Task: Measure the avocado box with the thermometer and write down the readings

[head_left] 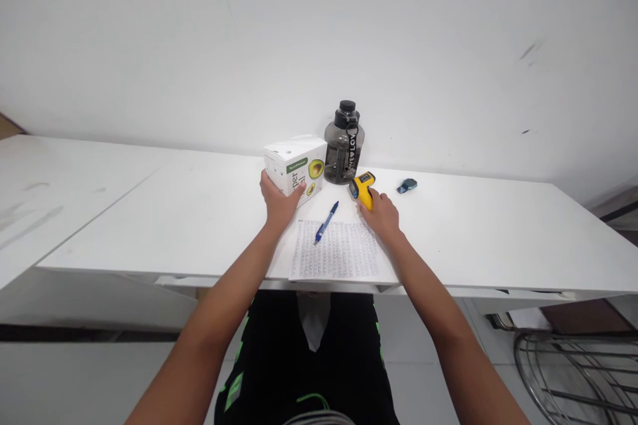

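My left hand is wrapped round the lower part of a white carton with a green label and avocado pictures; it stands upright, slightly turned. In my right hand is the handle of a yellow and black infrared thermometer, its nose tipped toward the left. Behind and between them a dark see-through water bottle with a black cap and strap stands upright. A blue pen lies across the top of a sheet of handwritten paper between my forearms.
A small dark blue object, its kind unclear, lies right of the thermometer. The white table backs against a white wall. A metal rack stands low at the right, below the table's front edge.
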The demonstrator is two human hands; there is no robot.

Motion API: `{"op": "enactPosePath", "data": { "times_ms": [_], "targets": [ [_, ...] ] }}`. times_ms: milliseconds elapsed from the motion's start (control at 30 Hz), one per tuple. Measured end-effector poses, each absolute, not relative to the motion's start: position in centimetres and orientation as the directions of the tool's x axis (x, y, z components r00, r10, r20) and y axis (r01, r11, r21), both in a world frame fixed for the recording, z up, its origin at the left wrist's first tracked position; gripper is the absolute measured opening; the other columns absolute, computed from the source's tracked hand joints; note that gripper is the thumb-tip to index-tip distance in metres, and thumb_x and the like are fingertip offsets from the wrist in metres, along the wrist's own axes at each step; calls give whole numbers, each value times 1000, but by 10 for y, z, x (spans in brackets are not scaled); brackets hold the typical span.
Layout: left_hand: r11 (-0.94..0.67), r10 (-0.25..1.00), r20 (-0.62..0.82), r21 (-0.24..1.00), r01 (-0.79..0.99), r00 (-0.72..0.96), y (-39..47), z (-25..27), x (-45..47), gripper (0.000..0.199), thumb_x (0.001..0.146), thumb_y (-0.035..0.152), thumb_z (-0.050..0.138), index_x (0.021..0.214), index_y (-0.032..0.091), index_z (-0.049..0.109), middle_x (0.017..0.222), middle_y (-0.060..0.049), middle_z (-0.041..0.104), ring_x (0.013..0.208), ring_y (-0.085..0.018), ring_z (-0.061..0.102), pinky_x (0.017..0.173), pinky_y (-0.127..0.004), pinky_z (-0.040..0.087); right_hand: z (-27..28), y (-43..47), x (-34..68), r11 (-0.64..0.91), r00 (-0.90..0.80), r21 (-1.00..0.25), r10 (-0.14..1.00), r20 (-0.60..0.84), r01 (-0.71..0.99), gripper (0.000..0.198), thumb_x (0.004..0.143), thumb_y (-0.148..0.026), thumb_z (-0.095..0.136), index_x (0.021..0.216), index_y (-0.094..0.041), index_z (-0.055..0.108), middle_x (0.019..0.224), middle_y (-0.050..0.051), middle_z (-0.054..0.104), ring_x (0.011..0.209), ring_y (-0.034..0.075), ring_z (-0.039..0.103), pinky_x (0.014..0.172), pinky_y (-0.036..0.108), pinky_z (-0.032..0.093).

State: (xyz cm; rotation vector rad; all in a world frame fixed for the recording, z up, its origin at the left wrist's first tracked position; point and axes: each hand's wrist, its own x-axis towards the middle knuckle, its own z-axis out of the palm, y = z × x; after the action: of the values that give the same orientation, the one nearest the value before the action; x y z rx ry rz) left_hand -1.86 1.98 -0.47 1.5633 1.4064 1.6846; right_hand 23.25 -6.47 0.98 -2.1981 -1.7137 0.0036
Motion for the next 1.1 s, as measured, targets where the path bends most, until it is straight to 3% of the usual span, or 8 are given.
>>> {"op": "enactPosePath", "data": {
  "times_ms": [600,767,900,1000,1100],
  "targets": [
    [-285,891,387,883,372,-235,14,-2,-14,99,66,36,82,145,23,24,145,-18,38,141,-38,34,118,-59,30,4,-60,234,-264,305,-258,943,131,929,58,97,-50,50,147,-20,44,122,14,61,112,28,58,87,35,44],
    [-299,887,396,884,359,-236,12,0,-13,100,66,39,83,146,23,24,147,-18,37,142,-38,33,119,-58,29,10,-63,233,-242,293,-246,935,199,938,55,99,-50,46,143,-16,51,122,17,60,112,30,54,88,39,44],
    [-297,887,395,884,361,-237,11,1,-12,98,67,39,81,145,22,25,147,-18,37,141,-37,35,118,-57,31,12,-64,228,-14,70,-158,934,351,987,45,102,-36,41,139,-15,56,123,18,58,109,30,52,89,41,44],
    [-287,889,388,885,366,-242,10,1,-11,99,66,38,82,145,23,25,146,-18,38,140,-38,35,117,-59,32,8,-65,218,274,-230,-122,929,291,954,44,101,-20,37,140,-17,56,111,15,62,102,25,54,88,36,45],
    [-237,898,361,877,417,-250,7,3,-10,101,66,40,81,147,21,23,145,-19,41,139,-42,34,115,-63,31,2,-66,207,383,-350,-97,903,248,919,49,97,-15,42,143,-21,55,111,13,60,99,24,53,85,35,46]
  ]
}}
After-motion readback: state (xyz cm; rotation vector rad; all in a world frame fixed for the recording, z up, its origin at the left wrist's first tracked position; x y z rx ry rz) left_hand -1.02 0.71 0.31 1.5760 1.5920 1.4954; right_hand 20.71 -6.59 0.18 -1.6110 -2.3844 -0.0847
